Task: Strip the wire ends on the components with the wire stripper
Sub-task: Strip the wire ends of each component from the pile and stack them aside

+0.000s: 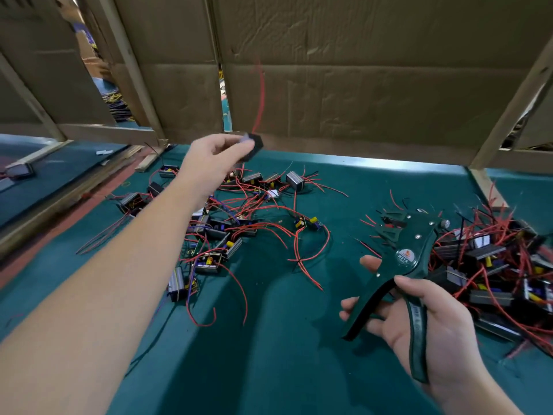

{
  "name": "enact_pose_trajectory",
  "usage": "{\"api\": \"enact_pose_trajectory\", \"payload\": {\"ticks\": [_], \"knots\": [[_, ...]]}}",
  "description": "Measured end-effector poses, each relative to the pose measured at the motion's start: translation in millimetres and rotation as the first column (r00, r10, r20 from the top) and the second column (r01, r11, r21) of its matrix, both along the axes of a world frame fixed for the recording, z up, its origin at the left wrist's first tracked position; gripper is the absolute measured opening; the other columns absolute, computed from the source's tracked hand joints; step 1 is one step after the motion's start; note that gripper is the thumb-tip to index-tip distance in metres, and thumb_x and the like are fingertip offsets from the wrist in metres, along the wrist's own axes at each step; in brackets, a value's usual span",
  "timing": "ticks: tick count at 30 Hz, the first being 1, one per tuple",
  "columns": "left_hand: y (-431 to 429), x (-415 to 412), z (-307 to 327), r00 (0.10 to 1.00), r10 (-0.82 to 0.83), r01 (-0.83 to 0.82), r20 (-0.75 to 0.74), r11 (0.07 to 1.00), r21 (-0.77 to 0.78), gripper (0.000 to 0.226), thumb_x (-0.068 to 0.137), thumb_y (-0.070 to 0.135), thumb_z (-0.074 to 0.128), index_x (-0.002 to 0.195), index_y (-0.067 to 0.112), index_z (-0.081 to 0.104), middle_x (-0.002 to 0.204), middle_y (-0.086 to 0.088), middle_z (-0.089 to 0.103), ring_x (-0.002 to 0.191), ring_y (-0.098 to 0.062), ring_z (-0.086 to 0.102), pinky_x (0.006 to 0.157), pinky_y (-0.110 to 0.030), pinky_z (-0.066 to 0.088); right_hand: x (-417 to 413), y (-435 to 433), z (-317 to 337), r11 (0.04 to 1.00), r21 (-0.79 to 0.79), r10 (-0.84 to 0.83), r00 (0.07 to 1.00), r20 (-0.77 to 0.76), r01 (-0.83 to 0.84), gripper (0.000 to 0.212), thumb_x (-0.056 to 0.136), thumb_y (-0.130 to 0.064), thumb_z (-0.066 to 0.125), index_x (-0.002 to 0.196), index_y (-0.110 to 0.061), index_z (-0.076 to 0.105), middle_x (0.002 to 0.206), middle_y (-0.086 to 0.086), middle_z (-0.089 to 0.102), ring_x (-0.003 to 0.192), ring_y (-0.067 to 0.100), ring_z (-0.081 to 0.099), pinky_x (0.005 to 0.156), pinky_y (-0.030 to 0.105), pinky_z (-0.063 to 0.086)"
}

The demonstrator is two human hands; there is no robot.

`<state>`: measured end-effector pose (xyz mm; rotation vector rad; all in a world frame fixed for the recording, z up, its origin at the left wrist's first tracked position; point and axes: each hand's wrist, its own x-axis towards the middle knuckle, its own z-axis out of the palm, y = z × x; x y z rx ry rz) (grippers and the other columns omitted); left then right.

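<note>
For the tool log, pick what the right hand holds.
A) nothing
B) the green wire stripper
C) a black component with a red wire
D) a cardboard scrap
B: the right hand grips the wire stripper by its handles; the left hand holds the component.

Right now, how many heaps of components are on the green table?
2: the centre heap beneath the left hand, the right heap behind the wire stripper. Others may be hidden.
</note>
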<state>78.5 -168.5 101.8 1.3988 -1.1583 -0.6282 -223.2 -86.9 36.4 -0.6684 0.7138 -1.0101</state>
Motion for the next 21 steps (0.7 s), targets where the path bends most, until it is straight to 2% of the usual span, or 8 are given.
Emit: {"api": "enact_pose_trajectory", "payload": {"ticks": [2,5,7,10,15,17,19,21], "knots": [[11.2,-20.7,0.4,0.995,-0.052,0.048,-0.084,0.998,-0.051,0.024,0.086,0.042,0.062,0.085,0.022,0.076,0.088,0.007,0.074,0.084,-0.011,0.063,0.079,-0.027,0.047,-1.3,-0.5,0.8,1.000,-0.005,-0.003,1.000,-0.002,0.003,0.049,0.068,-0.021,0.048,0.110,0.003,0.059,0.091,0.017,0.068,0.066,0.045,0.063,0.065,0.059,0.053],[28.9,-50.7,-13.9,0.996,-0.030,0.021,-0.082,0.993,-0.119,0.015,0.092,0.009,0.060,0.094,0.018,0.072,0.081,0.007,0.074,0.081,-0.002,0.066,0.077,-0.017,0.050,-4.0,-0.8,1.8,1.000,0.005,-0.016,1.000,-0.002,0.016,0.049,0.069,-0.022,0.048,0.109,0.002,0.061,0.085,0.017,0.066,0.066,0.044,0.064,0.067,0.059,0.051],[38.6,-67.0,-24.4,0.989,-0.045,0.027,-0.142,0.991,-0.130,0.024,0.088,-0.007,0.059,0.093,0.013,0.070,0.082,0.003,0.073,0.079,-0.003,0.068,0.075,-0.014,0.050,-5.1,-0.9,2.2,0.999,0.018,-0.026,1.000,-0.003,0.026,0.049,0.068,-0.022,0.048,0.109,0.002,0.061,0.087,0.019,0.064,0.066,0.044,0.064,0.068,0.060,0.051],[48.0,-82.4,-36.9,0.954,-0.074,0.026,-0.292,0.986,-0.165,0.029,0.087,-0.014,0.056,0.094,0.012,0.067,0.083,0.000,0.073,0.078,-0.009,0.069,0.073,-0.018,0.051,-6.1,-1.9,3.3,0.999,0.033,-0.034,0.999,0.015,0.033,0.054,0.068,-0.022,0.048,0.114,0.005,0.057,0.104,0.018,0.065,0.067,0.045,0.064,0.067,0.060,0.053],[54.5,-100.2,-50.5,0.716,-0.149,0.013,-0.682,0.980,-0.200,0.032,0.088,-0.009,0.055,0.108,0.016,0.051,0.086,-0.007,0.075,0.073,-0.014,0.070,0.063,-0.021,0.054,-10.2,-3.7,4.5,1.000,0.024,-0.015,0.999,0.038,0.014,0.053,0.069,-0.023,0.048,0.114,0.003,0.058,0.121,0.019,0.063,0.067,0.043,0.063,0.066,0.058,0.055],[55.6,-103.2,-53.9,0.656,-0.182,0.059,-0.733,0.980,-0.190,0.026,0.086,0.000,0.058,0.108,0.014,0.056,0.084,-0.003,0.075,0.068,-0.011,0.068,0.063,-0.018,0.053,-10.9,-3.4,4.6,0.999,0.012,0.033,0.998,0.050,-0.034,0.066,0.062,-0.030,0.064,0.119,0.002,0.057,0.120,0.024,0.063,0.070,0.041,0.063,0.067,0.055,0.054],[58.8,-102.7,-60.0,0.703,-0.190,0.088,-0.685,0.979,-0.181,0.020,0.078,0.012,0.063,0.098,0.010,0.063,0.080,-0.002,0.074,0.067,-0.012,0.068,0.066,-0.018,0.053,-10.6,-3.4,4.0,0.996,-0.007,0.088,0.994,0.069,-0.087,0.090,0.041,-0.034,0.084,0.119,0.000,0.059,0.113,0.030,0.064,0.072,0.042,0.064,0.066,0.053,0.056],[64.4,-101.2,-67.3,0.779,-0.165,0.080,-0.604,0.983,-0.166,0.015,0.074,0.016,0.064,0.088,0.009,0.065,0.077,-0.004,0.073,0.070,-0.018,0.069,0.070,-0.021,0.054,-9.6,-2.8,3.4,0.992,-0.010,0.129,0.988,0.091,-0.128,0.094,0.034,-0.031,0.089,0.118,0.001,0.061,0.110,0.033,0.063,0.072,0.044,0.063,0.067,0.054,0.057]]}}
